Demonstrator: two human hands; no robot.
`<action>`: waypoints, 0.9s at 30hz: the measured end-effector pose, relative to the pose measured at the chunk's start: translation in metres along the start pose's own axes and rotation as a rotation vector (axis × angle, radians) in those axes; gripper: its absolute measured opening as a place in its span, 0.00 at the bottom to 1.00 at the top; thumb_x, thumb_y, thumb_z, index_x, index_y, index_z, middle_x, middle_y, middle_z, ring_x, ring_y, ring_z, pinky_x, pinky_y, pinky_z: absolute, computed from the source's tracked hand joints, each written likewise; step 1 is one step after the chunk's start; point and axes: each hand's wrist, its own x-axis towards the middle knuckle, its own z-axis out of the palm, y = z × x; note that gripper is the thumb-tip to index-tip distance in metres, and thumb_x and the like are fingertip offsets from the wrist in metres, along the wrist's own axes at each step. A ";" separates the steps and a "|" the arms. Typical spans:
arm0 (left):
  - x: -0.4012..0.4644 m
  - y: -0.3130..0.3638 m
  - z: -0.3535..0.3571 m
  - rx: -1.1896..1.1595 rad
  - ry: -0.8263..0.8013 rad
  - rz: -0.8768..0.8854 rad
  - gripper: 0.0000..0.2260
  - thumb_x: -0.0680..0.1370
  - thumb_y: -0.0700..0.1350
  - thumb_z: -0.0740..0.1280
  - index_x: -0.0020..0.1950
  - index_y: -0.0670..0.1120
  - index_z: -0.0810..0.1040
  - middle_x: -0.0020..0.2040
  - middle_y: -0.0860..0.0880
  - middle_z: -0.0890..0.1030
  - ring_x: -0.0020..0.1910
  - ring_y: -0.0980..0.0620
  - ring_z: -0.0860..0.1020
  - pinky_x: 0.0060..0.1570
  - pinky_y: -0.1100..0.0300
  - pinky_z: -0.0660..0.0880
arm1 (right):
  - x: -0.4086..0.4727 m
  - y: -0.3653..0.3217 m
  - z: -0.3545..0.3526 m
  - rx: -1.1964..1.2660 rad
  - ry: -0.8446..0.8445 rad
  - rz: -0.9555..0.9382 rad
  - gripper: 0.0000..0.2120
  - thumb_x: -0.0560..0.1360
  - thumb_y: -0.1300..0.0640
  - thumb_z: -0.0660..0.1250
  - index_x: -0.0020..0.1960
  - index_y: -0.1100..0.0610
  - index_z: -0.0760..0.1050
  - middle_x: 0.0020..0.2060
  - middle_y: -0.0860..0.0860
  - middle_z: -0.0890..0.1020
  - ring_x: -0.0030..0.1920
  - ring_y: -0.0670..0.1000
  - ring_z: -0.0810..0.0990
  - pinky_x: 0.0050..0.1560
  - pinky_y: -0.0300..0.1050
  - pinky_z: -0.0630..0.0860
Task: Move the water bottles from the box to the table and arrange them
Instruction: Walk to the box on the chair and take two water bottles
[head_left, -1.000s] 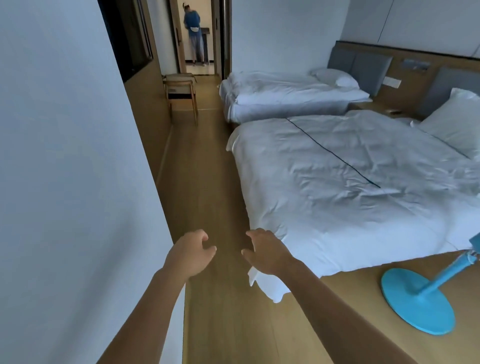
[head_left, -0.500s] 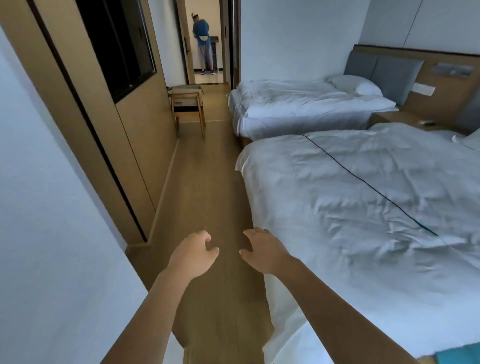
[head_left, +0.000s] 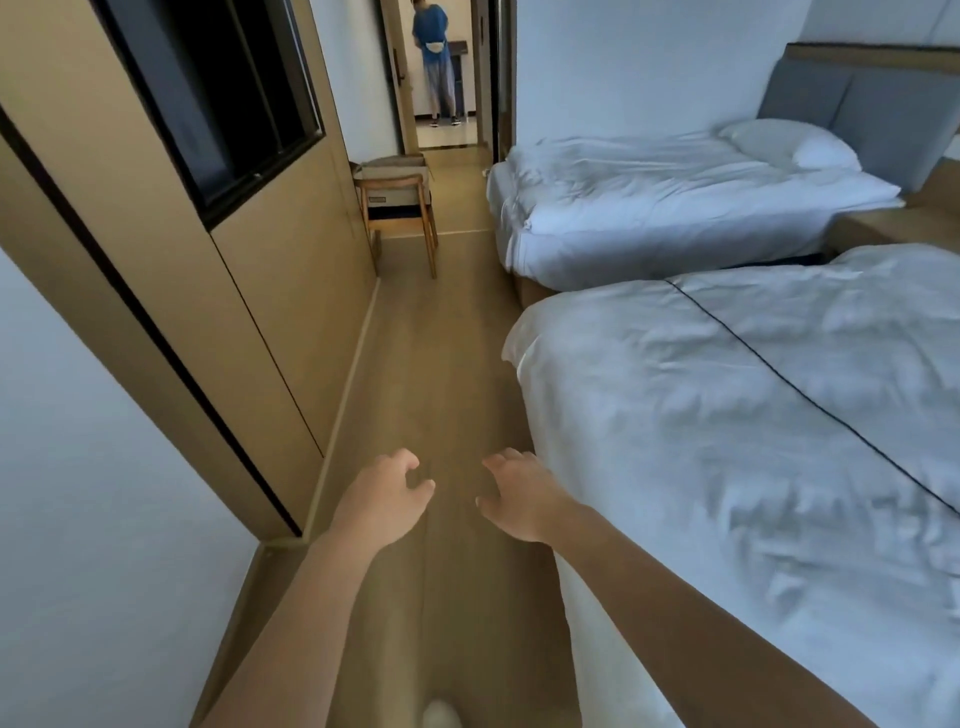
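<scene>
The view has advanced along the floor (head_left: 441, 364) toward the box (head_left: 397, 169) on the chair (head_left: 400, 208) at upper centre; left hand (head_left: 382, 501) and right hand (head_left: 519, 493) hang loosely curled, empty.

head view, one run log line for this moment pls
left hand: empty | right hand: empty | box: on chair, far | bottles: unseen

Wooden floor (head_left: 447, 364) forming an aisle between the panelled wall and two beds (head_left: 727, 415). A wooden chair (head_left: 400, 213) stands on it at the far end, carrying a cardboard box (head_left: 397, 169) on its seat.
</scene>
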 end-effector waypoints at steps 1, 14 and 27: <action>0.023 0.000 -0.003 0.001 -0.001 0.003 0.19 0.79 0.52 0.62 0.68 0.47 0.69 0.66 0.49 0.73 0.61 0.49 0.73 0.59 0.54 0.71 | 0.023 0.002 -0.005 -0.010 0.003 0.001 0.22 0.77 0.54 0.60 0.69 0.59 0.65 0.64 0.55 0.70 0.65 0.57 0.67 0.66 0.52 0.67; 0.355 -0.026 -0.100 0.002 0.043 0.033 0.18 0.78 0.51 0.63 0.67 0.47 0.70 0.65 0.47 0.73 0.62 0.48 0.73 0.61 0.53 0.71 | 0.334 0.002 -0.093 0.023 0.054 0.058 0.25 0.77 0.48 0.62 0.69 0.59 0.64 0.65 0.55 0.69 0.66 0.56 0.65 0.65 0.50 0.67; 0.630 -0.002 -0.124 0.020 0.045 0.010 0.18 0.78 0.51 0.64 0.65 0.46 0.72 0.62 0.47 0.75 0.58 0.47 0.75 0.57 0.55 0.72 | 0.611 0.057 -0.159 0.025 0.056 0.019 0.25 0.76 0.50 0.61 0.70 0.57 0.63 0.66 0.54 0.69 0.66 0.56 0.66 0.62 0.50 0.68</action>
